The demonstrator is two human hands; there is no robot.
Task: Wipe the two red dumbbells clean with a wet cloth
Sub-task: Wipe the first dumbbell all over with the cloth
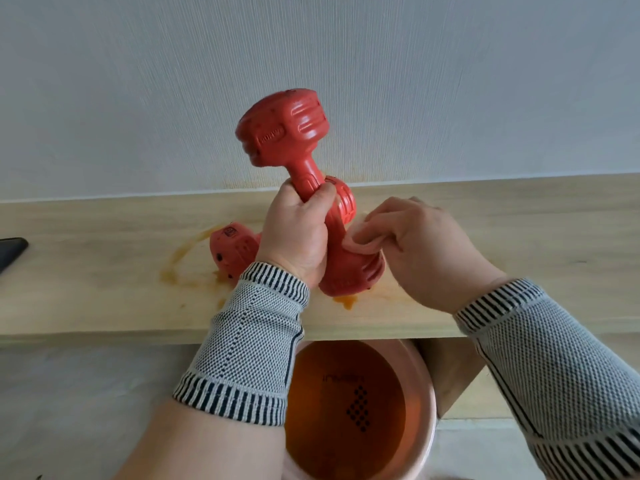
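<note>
While our left hand (294,233) grips the tilted dumbbell (304,174) and our right hand (415,244) pinches the cloth (360,242), wet plastic could slip onto the worktop (104,271).

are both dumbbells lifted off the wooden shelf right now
No, the left hand holds one dumbbell tilted up, with its lower head by the wooden shelf, while the second dumbbell lies on the shelf behind.

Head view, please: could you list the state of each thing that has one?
Held dumbbell: upright, tilted, lower end on the shelf.
Second dumbbell: lying on the shelf behind, partly hidden.
Cloth: bunched, pressed to the held dumbbell.
Left hand: grips the handle.
Right hand: holds the cloth.
Shelf: stained orange.
Basin: holds orange water.
</note>
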